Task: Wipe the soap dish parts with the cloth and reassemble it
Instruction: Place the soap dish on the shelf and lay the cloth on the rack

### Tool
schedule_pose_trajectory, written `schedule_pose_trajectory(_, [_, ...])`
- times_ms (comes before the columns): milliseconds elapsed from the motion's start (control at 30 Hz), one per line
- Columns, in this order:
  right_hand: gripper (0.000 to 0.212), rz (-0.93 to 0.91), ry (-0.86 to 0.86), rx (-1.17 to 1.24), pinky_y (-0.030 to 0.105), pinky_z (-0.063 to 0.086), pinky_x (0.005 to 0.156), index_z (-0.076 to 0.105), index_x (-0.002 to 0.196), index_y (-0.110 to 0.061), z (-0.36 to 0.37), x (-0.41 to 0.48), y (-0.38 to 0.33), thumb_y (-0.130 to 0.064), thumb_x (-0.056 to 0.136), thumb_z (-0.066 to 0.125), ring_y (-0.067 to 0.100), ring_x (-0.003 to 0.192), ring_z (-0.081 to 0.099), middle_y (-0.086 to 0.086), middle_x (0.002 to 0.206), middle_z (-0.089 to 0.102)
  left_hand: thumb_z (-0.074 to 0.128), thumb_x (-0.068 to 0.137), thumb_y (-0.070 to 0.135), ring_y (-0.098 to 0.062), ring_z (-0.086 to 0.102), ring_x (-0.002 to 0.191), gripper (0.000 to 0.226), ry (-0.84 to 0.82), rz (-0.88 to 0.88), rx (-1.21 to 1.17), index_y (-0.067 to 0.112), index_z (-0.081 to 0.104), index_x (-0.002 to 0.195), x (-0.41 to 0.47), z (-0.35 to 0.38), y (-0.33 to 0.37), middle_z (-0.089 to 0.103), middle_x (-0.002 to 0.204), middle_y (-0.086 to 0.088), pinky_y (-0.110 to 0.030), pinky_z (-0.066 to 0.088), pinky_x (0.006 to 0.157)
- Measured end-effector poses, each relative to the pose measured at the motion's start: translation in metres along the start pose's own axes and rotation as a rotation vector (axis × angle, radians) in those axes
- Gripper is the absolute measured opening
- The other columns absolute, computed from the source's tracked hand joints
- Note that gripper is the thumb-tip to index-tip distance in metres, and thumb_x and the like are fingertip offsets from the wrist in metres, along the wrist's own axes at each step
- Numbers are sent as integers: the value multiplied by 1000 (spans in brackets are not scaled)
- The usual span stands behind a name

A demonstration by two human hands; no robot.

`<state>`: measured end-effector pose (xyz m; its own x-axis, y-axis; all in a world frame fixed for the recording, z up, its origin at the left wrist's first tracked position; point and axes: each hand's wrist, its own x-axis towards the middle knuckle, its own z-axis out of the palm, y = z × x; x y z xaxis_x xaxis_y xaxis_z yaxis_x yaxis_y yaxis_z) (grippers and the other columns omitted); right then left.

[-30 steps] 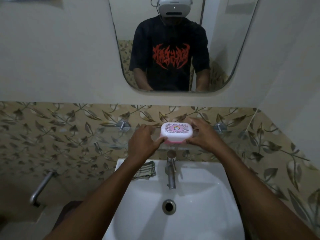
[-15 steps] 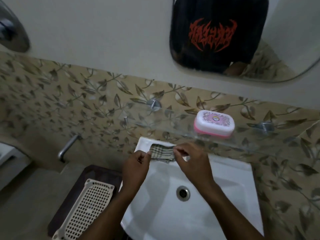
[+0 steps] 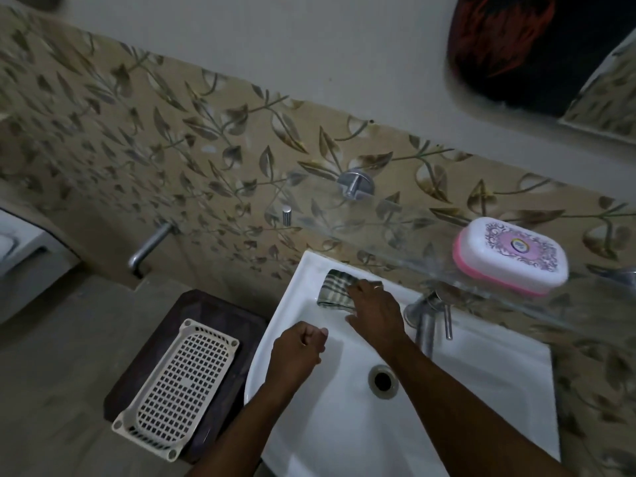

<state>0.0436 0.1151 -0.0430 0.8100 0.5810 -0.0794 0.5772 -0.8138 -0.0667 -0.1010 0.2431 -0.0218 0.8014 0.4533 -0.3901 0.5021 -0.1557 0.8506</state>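
Right hand (image 3: 373,306) spread flat on cloth (image 3: 335,289); left hand (image 3: 297,349) fisted, empty.

The right hand (image 3: 373,306) is held flat with fingers spread; the left hand (image 3: 297,351) is curled into a loose fist.

Soap dish (image 3: 510,255): white lid, pink base, closed, on glass shelf. Checked cloth (image 3: 336,289): folded, on sink's back-left rim.
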Motion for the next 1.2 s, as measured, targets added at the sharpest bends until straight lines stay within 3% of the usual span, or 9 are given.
schedule_pose_trajectory(200, [30, -18, 40, -8, 35, 52, 75, 63, 117, -19, -3, 8, 4, -15, 89, 53, 26, 105, 59, 3, 115, 65, 59, 93, 41, -10, 70, 70, 29, 11, -8, -11, 16, 67, 80, 12, -2, 13, 73, 79, 5, -35, 58, 73])
schedule_pose_trajectory(300, [24, 97, 14, 135, 33, 51, 72, 63, 109, -20, -19, 5, 2, -22, 89, 50, 25, 95, 64, 1, 105, 68, 63, 91, 36, -12, 69, 76, 18, 46, 56, 6, 21, 67, 81, 12, 0, 18, 72, 80, 7, -35, 58, 75])
schedule_pose_trajectory(367, [16, 166, -31, 372, 28, 46, 63, 64, 99, -22, -35, -1, -1, -27, 88, 55, 22, 85, 65, -1, 92, 69, 68, 88, 31, -11, 67, 80, 8, 80, 142, 40, 23, 66, 87, 8, 1, 22, 70, 86, 9, -30, 55, 75])
schedule_pose_trajectory(467, [9, 242, -134, 885, 30, 45, 66, 67, 87, -16, -64, -21, -9, -23, 87, 62, 19, 78, 65, 3, 84, 71, 72, 81, 36, -6, 62, 93, 32, 107, 326, 139, 26, 60, 109, -3, 0, 30, 63, 107, 14, -27, 51, 76])
schedule_pose_trajectory(633, [28, 444, -259, 1660, 49, 54, 90, 66, 109, 5, -99, -74, -21, -16, 91, 62, 41, 99, 68, 24, 104, 72, 66, 81, 53, 1, 52, 107, 49, 76, 640, 250, 26, 57, 122, -36, -14, 46, 56, 116, 18, -15, 43, 90])
schedule_pose_trajectory(733, [35, 436, -331, 1894, 42, 57, 85, 64, 116, 6, -119, -100, -20, -23, 97, 56, 37, 99, 69, 26, 110, 70, 65, 80, 58, 3, 55, 111, 54, -8, 679, 242, 29, 57, 126, -56, -20, 54, 59, 120, 21, -13, 45, 90])
schedule_pose_trajectory(900, [44, 362, -315, 2012, 41, 55, 92, 62, 121, 1, -134, -126, -21, -35, 99, 50, 34, 108, 67, 23, 115, 69, 70, 79, 46, 1, 65, 99, 53, -53, 662, 236, 24, 60, 126, -73, -23, 64, 68, 115, 17, -24, 55, 86])
schedule_pose_trajectory(1067, [35, 263, -204, 1859, 29, 57, 83, 61, 119, -2, -134, -141, -29, -12, 87, 68, 26, 101, 70, 15, 111, 72, 61, 78, 47, 2, 68, 81, 39, 43, 591, 340, 33, 63, 114, -83, -25, 78, 74, 91, 14, -23, 55, 72])
schedule_pose_trajectory(1200, [37, 296, -135, 1785, 35, 57, 86, 62, 120, -8, -129, -143, -33, 1, 85, 68, 28, 103, 69, 13, 111, 73, 45, 84, 42, -16, 67, 70, 34, 61, 431, 159, 15, 66, 86, -78, -29, 79, 70, 72, -1, -44, 55, 66])
